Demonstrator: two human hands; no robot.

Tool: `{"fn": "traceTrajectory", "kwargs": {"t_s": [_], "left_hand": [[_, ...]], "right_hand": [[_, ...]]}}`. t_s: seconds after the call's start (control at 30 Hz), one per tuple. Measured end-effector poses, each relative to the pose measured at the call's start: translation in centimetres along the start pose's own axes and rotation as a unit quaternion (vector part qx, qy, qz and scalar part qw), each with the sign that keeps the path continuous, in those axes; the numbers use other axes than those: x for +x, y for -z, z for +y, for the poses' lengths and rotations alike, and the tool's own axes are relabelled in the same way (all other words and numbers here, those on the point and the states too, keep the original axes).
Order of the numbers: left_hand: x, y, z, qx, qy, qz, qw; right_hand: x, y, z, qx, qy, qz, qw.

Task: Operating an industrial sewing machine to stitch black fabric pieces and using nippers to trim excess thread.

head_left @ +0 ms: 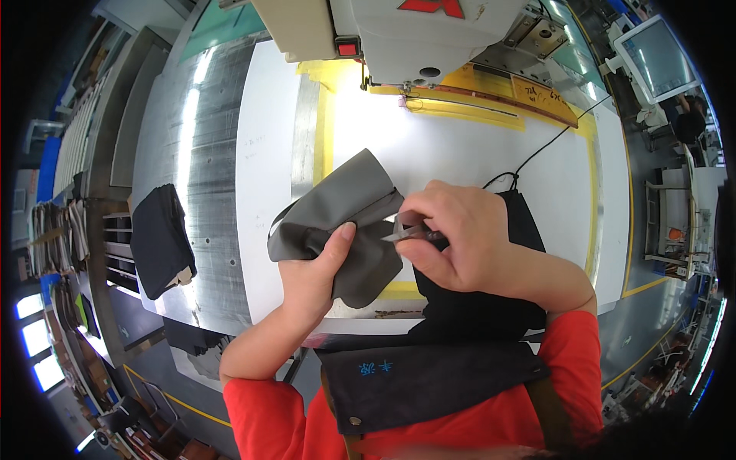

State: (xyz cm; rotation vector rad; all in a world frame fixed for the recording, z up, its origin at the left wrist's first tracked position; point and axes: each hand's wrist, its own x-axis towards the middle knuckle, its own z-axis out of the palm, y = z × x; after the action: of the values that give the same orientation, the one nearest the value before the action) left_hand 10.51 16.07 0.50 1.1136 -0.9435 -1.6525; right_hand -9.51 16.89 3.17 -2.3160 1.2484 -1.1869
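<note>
My left hand grips a folded grey piece of smooth, leather-like material, its thumb pressed on top near a seam. In my right hand is a pair of small metal thread snips, with the blade tips pointing left at the seamed edge of the grey piece. Whether the blades touch a thread is too small to tell. Both hands are above a white work surface edged with yellow tape. Beneath my right forearm lies black fabric, partly hidden by the arm.
A large white sewing machine head overhangs the far side, with a yellow-taped guide plate below it. A thin black cord runs toward the black fabric. Folded dark fabric lies on the metal table at left. A screen stands far right.
</note>
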Motion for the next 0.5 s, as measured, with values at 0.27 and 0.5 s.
{"fn": "traceTrajectory", "kwargs": {"t_s": [0.27,0.5], "left_hand": [[-0.3,-0.2,0.2,0.01,-0.012,-0.016,1.0],[-0.2,0.0,-0.1,0.011,-0.007,-0.024,1.0]], "right_hand": [[-0.6,-1.5,0.2,-0.151,0.017,-0.03,0.988],[-0.8,-1.5,0.1,-0.168,0.012,-0.046,0.985]]}}
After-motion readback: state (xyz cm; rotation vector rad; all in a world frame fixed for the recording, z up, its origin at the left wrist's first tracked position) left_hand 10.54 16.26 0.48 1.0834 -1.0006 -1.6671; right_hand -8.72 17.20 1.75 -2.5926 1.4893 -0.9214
